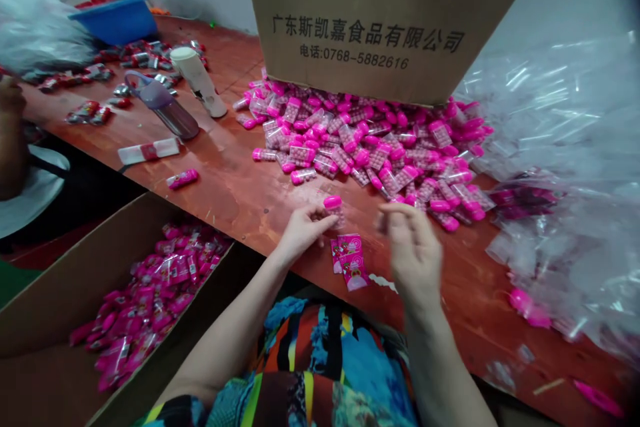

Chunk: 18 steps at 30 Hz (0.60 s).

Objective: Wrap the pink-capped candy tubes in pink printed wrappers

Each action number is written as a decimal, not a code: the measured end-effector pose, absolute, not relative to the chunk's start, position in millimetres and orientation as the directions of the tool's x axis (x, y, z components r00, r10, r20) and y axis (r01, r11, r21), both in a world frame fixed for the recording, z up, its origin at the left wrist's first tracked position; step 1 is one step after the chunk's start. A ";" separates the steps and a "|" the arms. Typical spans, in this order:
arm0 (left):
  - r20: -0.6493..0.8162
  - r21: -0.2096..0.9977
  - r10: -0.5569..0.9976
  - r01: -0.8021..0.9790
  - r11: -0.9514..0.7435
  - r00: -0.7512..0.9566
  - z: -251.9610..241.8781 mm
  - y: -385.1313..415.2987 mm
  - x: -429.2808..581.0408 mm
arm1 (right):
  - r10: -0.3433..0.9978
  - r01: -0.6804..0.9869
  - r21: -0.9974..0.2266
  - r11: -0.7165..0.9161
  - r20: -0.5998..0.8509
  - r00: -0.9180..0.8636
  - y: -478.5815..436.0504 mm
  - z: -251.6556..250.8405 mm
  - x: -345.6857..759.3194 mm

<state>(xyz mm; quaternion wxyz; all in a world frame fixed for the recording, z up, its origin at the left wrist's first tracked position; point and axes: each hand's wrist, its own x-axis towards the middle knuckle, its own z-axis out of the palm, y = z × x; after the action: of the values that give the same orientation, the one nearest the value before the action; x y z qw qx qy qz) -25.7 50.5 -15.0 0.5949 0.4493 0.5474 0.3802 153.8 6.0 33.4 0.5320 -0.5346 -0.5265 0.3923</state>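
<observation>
Between the thumb and fingers of my left hand is a small clear candy bottle with a pink cap, upright above the red table. Just below it lie several flat pink printed sleeves, partly overlapping. My right hand is raised to the right of the bottle, apart from it, its fingers bent inward. Motion smears those fingertips, so whether they hold anything is unclear. Beyond both hands spreads a heap of pink-capped candy bottles without sleeves.
A large cardboard box stands at the heap's back. At lower left, an open carton holds pink wrapped bottles. A tumbler, a white cup and one wrapped bottle are on the left. Clear plastic bags crowd the right.
</observation>
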 end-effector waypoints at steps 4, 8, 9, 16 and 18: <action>-0.295 0.955 0.917 0.056 0.291 0.268 -6.9 35.8 -11.1 | 0.999 0.079 -0.996 -0.046 -0.044 0.021 14.7 -2.9 146.2; -0.215 0.961 0.953 0.220 0.168 0.213 -15.5 26.7 -2.8 | 0.987 -0.041 -0.990 -0.136 -0.139 0.086 15.7 -34.4 158.8; -0.153 0.946 0.974 0.308 0.097 0.165 -19.0 22.9 -2.1 | 0.978 -0.085 -0.988 -0.127 -0.139 0.156 14.1 -38.4 165.4; 0.110 0.502 0.898 0.756 -0.420 0.426 -38.1 -15.4 4.9 | 0.930 0.016 -0.984 -0.178 -0.163 0.330 -15.7 -43.9 204.9; 0.082 0.396 0.871 0.786 -0.474 0.484 -40.9 -22.1 8.1 | 0.931 0.080 -0.972 -0.219 -0.184 0.317 -25.9 -44.8 205.6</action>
<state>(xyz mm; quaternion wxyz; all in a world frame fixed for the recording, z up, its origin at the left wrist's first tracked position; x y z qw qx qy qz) 8.1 -22.1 -40.9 0.1545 0.8474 0.4890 0.1373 205.6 -25.9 -44.8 0.4882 -0.6481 -0.3898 0.4356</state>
